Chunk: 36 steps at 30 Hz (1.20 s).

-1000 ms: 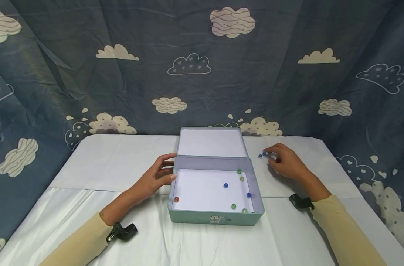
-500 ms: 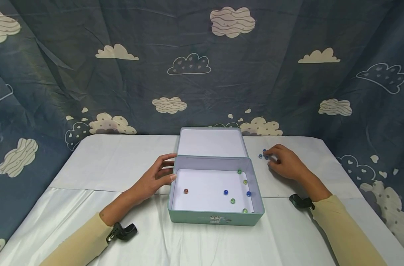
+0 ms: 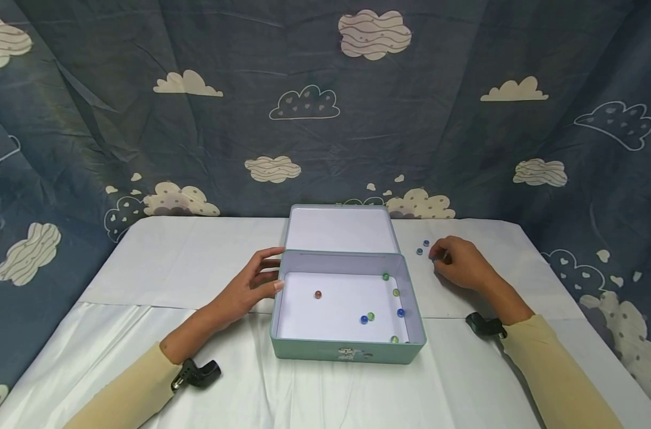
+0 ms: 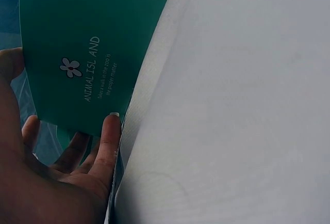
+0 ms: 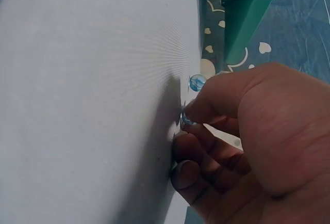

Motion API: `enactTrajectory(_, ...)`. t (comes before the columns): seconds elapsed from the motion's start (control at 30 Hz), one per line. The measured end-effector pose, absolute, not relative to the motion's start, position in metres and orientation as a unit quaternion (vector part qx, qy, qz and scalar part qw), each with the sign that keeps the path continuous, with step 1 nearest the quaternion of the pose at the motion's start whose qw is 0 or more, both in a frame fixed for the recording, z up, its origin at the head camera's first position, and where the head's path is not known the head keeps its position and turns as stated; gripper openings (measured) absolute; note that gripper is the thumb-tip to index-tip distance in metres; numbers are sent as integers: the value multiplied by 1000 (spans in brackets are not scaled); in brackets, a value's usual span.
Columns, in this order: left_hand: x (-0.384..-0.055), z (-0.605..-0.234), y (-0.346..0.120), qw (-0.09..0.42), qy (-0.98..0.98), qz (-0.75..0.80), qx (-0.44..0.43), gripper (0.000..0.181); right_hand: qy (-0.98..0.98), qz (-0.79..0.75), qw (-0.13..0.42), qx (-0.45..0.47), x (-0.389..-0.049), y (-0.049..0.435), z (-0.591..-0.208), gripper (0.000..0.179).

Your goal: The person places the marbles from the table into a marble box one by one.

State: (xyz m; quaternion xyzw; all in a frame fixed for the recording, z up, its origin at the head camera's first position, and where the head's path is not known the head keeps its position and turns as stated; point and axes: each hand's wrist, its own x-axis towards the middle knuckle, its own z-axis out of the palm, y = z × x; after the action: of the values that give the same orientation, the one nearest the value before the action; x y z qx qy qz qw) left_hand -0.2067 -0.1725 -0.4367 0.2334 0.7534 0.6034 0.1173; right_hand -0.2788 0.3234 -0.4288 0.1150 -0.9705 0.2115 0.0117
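While left hand point(image 3: 250, 286) braces tin point(image 3: 348, 351) wall, right hand point(image 3: 459, 262) pinches marble point(image 5: 186, 120).

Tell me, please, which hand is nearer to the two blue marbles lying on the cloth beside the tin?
The right hand: its fingertips sit just beside the blue marbles. The left hand rests against the tin on its far side.

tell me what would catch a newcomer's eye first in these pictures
First the open teal tin box in the middle of the white table, with coloured marbles scattered on its pale floor. Next the two hands: the left hand rests against the box's left wall, and the right hand pinches a blue marble on the cloth, with two loose blue marbles beside it. Behind hangs a dark cloud-printed curtain.
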Motion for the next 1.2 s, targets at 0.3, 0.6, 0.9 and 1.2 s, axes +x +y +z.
enactTrajectory(0.3, -206, -439, -173, 117, 755, 602, 234, 69, -971, 216, -1, 107, -276, 321, -425, 15)
enactTrajectory(0.6, -206, -439, -173, 119, 754, 603, 232, 69, -963, 230, 3, 143, -266, 307, -398, 16)
enactTrajectory(0.9, -207, -437, -173, 119, 752, 604, 235, 70, -948, 226, 22, 222, -243, 279, -371, 14)
enactTrajectory(1.2, -208, -439, -174, 119, 754, 603, 231, 70, -934, 225, 36, 276, -220, 252, -356, 22)
